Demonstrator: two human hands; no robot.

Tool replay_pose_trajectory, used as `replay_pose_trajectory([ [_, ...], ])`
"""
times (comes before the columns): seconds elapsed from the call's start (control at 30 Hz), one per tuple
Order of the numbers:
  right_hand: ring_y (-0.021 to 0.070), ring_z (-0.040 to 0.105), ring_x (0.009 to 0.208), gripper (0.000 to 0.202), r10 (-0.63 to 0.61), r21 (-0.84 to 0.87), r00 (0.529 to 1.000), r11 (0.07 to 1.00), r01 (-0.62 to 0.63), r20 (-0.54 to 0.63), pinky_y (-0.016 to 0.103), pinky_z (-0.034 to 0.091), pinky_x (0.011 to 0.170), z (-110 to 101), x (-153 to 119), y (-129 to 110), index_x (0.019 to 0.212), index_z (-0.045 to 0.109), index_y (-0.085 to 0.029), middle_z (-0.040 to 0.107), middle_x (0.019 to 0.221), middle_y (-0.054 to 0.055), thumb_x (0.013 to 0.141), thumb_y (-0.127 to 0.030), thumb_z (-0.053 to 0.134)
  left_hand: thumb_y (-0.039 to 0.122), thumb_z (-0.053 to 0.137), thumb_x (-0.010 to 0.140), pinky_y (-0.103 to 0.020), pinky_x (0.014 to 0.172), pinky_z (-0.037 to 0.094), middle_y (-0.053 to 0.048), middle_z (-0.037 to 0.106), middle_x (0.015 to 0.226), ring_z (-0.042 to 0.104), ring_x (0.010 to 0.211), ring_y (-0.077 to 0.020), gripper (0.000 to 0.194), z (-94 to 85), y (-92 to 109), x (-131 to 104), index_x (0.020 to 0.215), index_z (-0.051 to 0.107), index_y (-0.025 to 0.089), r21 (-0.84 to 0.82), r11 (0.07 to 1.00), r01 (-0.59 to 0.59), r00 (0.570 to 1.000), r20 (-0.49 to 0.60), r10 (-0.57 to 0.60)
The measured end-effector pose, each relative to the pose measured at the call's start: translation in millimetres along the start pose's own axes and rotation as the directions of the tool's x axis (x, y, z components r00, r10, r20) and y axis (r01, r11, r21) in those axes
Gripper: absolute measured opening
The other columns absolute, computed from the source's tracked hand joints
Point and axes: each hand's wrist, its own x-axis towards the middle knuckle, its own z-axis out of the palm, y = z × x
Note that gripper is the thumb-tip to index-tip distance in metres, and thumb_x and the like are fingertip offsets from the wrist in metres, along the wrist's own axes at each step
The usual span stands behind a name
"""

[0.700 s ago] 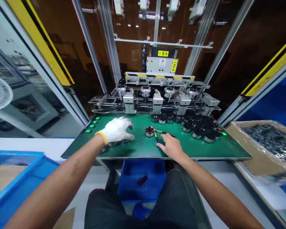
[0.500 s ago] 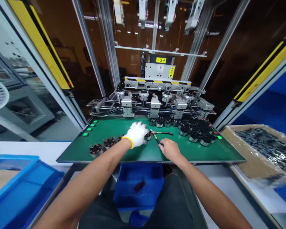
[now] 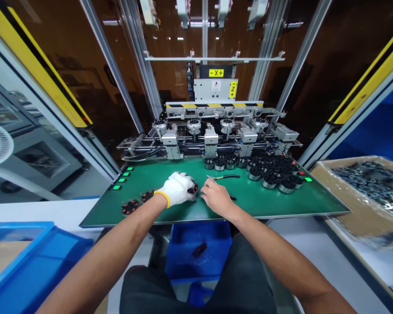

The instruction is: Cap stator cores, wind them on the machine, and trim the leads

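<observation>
We reach both bare forearms forward over the green work mat [image 3: 183, 209]. Our left hand [image 3: 177, 189], in a white knit glove with a yellow cuff, curls palm-down near the mat's middle. Our bare right hand [image 3: 216, 198] rests just beside it, fingers bent.

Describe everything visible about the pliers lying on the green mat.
The pliers lie flat on the green mat, metal tip pointing left, black handles spread apart toward the right. One handle runs along the mat at the far side; the other passes under the bare right hand, its end showing beyond it. The gloved left hand is beside them, not touching.
</observation>
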Motion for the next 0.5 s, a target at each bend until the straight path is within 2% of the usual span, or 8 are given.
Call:
replay_pose_trajectory([
  [0.17, 0.0212, 0.067, 0.109, 0.018, -0.070, 0.024, 0.992, 0.997, 0.068, 0.105, 0.043, 0.052, 0.100, -3, 2, 8, 0.110, 0.071, -0.015, 0.073, 0.114, 0.008, 0.101, -0.024, 0.058, 0.048, 0.065, 0.086, -0.039, 0.087, 0.043, -0.010, 0.075, 0.121, 0.064, 0.110, -0.0304, 0.037, -0.6, 1, 1, 0.106, 0.078, 0.018, -0.039, 0.999, 0.015, 1.000, 0.014, -0.014],
  [0.27, 0.0226, 0.067, 0.111, 0.019, -0.123, 0.086, 0.982, 0.990, 0.111, 0.143, 0.041, 0.049, 0.102, -4, 1, 17, 0.109, 0.073, -0.014, 0.074, 0.115, 0.010, 0.095, -0.018, 0.060, 0.049, 0.063, 0.087, -0.037, 0.084, 0.043, -0.011, 0.076, 0.116, 0.065, 0.107, -0.0301, 0.038, 0.6, -1, 3, 0.104, 0.079, 0.019, -0.061, 0.998, 0.027, 0.999, 0.022, -0.025],
  [0.4, 0.0257, 0.069, 0.107, 0.023, -0.161, 0.222, 0.980, 0.966, 0.132, 0.120, 0.037, 0.048, 0.099, -5, -7, 28, 0.089, 0.079, -0.014, 0.078, 0.105, 0.012, 0.081, -0.005, 0.059, 0.050, 0.065, 0.085, -0.034, 0.081, 0.043, -0.009, 0.078, 0.109, 0.067, 0.102, -0.0271, 0.034, 2.4, -1, 5, 0.099, 0.080, 0.023, -0.069, 0.997, 0.033, 0.999, 0.021, -0.032],
  [0.5, 0.0272, 0.071, 0.097, 0.021, -0.175, 0.369, 0.983, 0.918, 0.144, 0.050, 0.038, 0.048, 0.095, -8, -19, 32, 0.077, 0.078, -0.014, 0.078, 0.091, 0.013, 0.075, -0.003, 0.060, 0.045, 0.068, 0.084, -0.036, 0.084, 0.045, -0.009, 0.078, 0.107, 0.067, 0.103, -0.0280, 0.028, -2.3, 1, 3, 0.096, 0.080, 0.022, -0.058, 0.998, 0.010, 1.000, -0.010, -0.011],
])
